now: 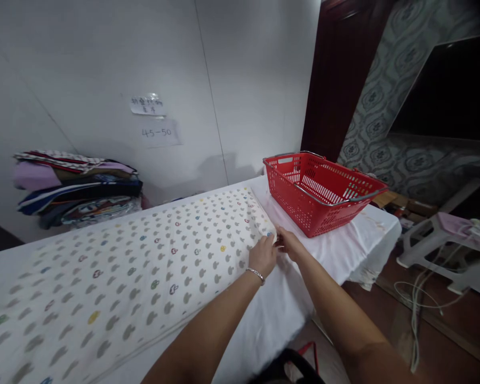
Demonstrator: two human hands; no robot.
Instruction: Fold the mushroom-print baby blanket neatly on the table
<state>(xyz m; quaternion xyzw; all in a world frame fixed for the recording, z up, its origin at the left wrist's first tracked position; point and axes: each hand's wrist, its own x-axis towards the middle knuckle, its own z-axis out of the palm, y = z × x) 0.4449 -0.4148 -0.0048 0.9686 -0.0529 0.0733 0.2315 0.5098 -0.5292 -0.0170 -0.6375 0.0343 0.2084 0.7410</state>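
A long white cloth (pixel 156 256) printed with grey and coloured mushroom shapes lies flat and folded along the table. At its right end, my left hand (pixel 263 256), with a bracelet at the wrist, grips the near corner of the cloth. My right hand (pixel 288 244) pinches the edge of the same corner, just right of the left one. The two hands are close together, and some fingertips are hidden by the fabric and by each other.
A red plastic basket (pixel 320 194) with metal handles stands at the table's right end. Folded clothes (pixel 80 186) are stacked at the back left by the wall. A white sheet (pixel 354 253) covers the table. A stool (pixel 444 240) and cables (pixel 416 304) are on the right.
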